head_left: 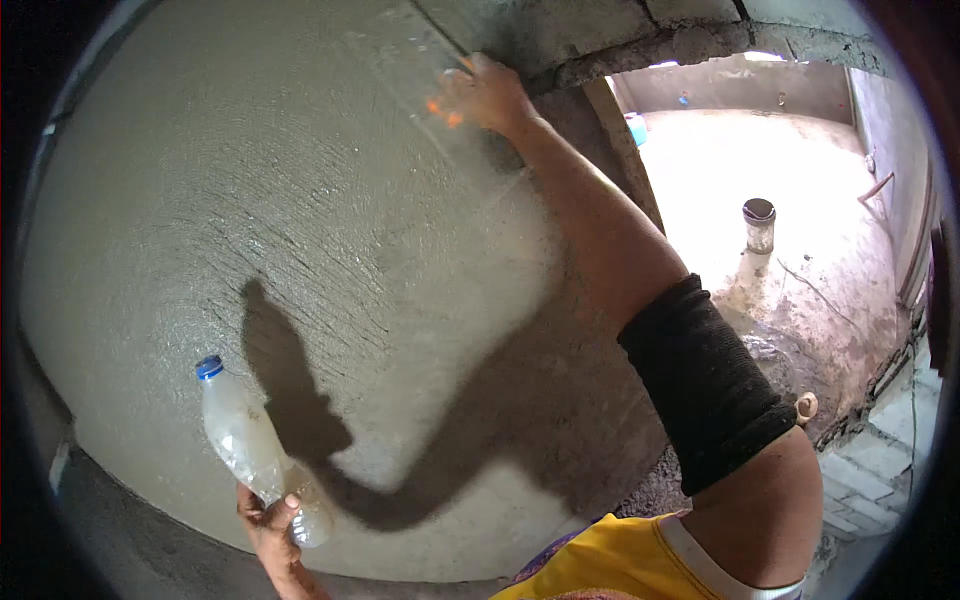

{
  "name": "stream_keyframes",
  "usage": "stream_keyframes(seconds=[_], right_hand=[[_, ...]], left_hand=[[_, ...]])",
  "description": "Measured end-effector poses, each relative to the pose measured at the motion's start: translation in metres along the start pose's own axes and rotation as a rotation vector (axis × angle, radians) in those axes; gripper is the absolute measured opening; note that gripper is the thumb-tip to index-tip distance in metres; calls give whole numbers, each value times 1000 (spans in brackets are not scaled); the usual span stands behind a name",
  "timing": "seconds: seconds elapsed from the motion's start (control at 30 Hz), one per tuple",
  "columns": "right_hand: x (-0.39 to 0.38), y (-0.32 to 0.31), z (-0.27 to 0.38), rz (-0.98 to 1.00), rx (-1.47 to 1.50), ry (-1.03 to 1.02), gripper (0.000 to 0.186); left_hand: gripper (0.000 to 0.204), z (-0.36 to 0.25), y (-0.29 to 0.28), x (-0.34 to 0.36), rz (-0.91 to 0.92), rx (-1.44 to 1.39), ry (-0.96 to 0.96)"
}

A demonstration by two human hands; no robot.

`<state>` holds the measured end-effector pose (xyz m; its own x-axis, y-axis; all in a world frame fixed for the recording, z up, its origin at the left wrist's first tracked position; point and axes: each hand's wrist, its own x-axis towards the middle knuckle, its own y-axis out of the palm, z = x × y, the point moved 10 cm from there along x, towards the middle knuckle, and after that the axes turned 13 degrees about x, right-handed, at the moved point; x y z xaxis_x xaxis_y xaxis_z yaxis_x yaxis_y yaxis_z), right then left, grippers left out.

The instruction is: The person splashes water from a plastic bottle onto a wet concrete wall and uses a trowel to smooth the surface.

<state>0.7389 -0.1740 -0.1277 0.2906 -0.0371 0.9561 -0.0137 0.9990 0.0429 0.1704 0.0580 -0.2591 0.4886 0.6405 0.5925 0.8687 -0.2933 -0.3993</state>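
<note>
At the lower left, my left hand is wrapped around the lower part of a clear plastic bottle with a blue cap. The bottle stands nearly upright, tilted to the left, with cloudy contents. My right arm reaches up to the top middle, where my right hand closes on what looks like a plastering float, smeared by motion, with bright orange spots beside the fingers. It is against the wet grey plaster wall. Fine streaks and a wet sheen mark the plaster left of the right hand.
Right of the wall, an opening shows a bright floor with a short pipe standing on it. Rough blockwork runs above the opening. Pale blocks lie at the lower right. Shadows of my arm and the bottle fall across the plaster.
</note>
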Motion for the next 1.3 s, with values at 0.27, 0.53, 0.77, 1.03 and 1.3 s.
stream_keyframes(seconds=[0.27, 0.53, 0.77, 1.03, 1.3], right_hand=[[-155, 13, 8, -56, 214, 132, 45], [51, 38, 81, 132, 512, 201, 52], [-10, 20, -8, -9, 159, 522, 36], [-171, 88, 104, 630, 137, 263, 44], [92, 75, 141, 124, 167, -94, 37]], left_hand=[[80, 14, -11, 0, -9, 59, -37], [85, 7, 21, 1, 31, 67, -39], [90, 29, -67, -58, -128, 102, -112], [85, 35, -31, -26, -11, 165, -80], [78, 21, 39, -8, 128, 49, 7]])
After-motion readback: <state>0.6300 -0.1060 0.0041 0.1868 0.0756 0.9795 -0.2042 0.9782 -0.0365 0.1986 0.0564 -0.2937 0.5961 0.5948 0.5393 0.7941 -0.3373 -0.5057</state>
